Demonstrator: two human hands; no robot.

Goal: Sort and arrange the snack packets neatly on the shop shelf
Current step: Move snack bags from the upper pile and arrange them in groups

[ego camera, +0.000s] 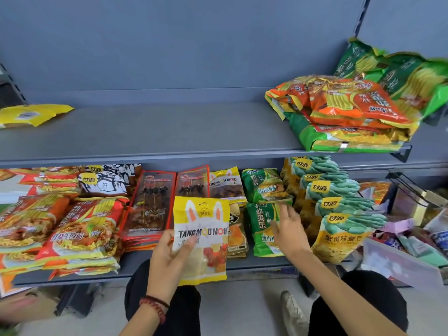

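On the lower grey metal shelf, flat red-and-orange noodle packets had been stacked at the far left, apparently grouped by kind, with long dark skewer-snack packs edged in red laid beside them. Next, a glossy yellow-and-white sweet packet printed with rabbit ears was held upright in front of the shelf edge, clamped between thumb and fingers of the left hand at its lower left side, presumably so a matching slot could be chosen; a similar yellow packet lay behind it. The right hand was spread with fingers apart over the green noodle packets, gripping nothing, though motion blur made contact uncertain. Teal-and-yellow pouches were overlapped in a row further right.
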